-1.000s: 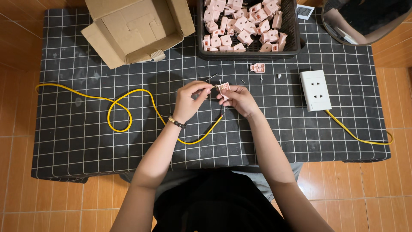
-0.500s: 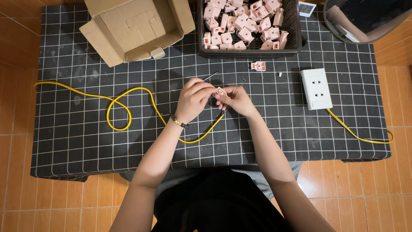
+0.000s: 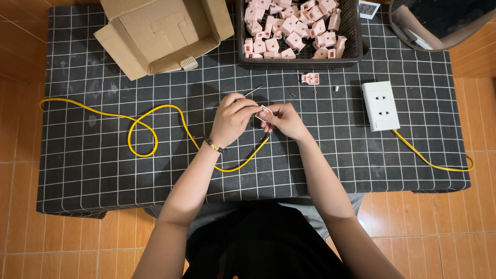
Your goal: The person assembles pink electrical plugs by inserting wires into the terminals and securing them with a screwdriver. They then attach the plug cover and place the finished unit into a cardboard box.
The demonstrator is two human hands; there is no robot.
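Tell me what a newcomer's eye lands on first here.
Probably the two hands meeting mid-table: the left hand and right hand pinch a small pink plug part between them. Next, the yellow cable looping over the black checked cloth on the left. Then the black tray heaped with pink parts at the top, beside an open cardboard box.

We see an evenly bright, sharp picture lit from above, with soft shadows under the cardboard box (image 3: 160,33) at upper left. Straight lines bow slightly toward the frame's edges.
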